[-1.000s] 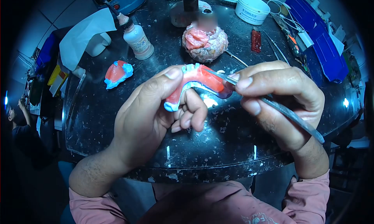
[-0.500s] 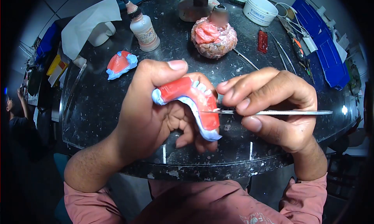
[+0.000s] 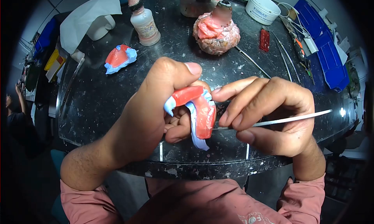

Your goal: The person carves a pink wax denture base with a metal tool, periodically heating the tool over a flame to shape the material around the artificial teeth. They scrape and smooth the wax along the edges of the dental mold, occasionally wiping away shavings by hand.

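Above the front of the black table, my left hand grips a curved dental piece with red wax, a blue base and several pale teeth at its bend. The thumb is over its top and the other fingers curl behind it. My right hand pinches a thin metal tool between thumb and fingers. The tool's tip is at the right side of the red wax; whether it touches is hard to tell. A second red and blue piece lies on the table behind my left hand.
Behind stand a bottle, a lumpy pink burner-like object and a white tub. Metal instruments, a red block and blue trays are at the right. Another person is at the far left.
The dental piece has turned and moved slightly right and down with my left hand. The tool in my right hand is more slanted, and its tip has shifted lower, off the wax face.
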